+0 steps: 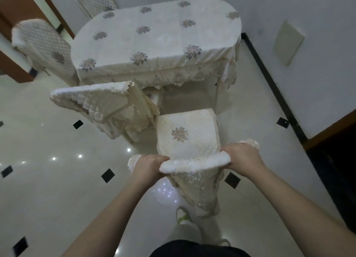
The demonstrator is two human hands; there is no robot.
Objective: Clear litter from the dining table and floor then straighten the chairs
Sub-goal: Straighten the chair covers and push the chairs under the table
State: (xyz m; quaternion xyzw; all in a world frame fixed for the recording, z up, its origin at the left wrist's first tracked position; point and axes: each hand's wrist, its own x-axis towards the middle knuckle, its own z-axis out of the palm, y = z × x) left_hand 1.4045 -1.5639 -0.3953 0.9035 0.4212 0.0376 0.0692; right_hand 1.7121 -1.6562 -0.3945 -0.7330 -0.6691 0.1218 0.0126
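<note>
Chair held by its backrest, short of the table.

From the head view, the near chair (pixel 187 139) was gripped at the top of its backrest by the left hand (pixel 149 165) and right hand (pixel 241 154), fingers curled round it. If pushed askew, the neighbouring chair (pixel 100 106) or the tablecloth (pixel 159 37) hem could be caught.

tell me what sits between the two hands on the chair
In the head view, the padded top edge of the chair back spans the gap between the left hand and the right hand; both grip it.
</note>
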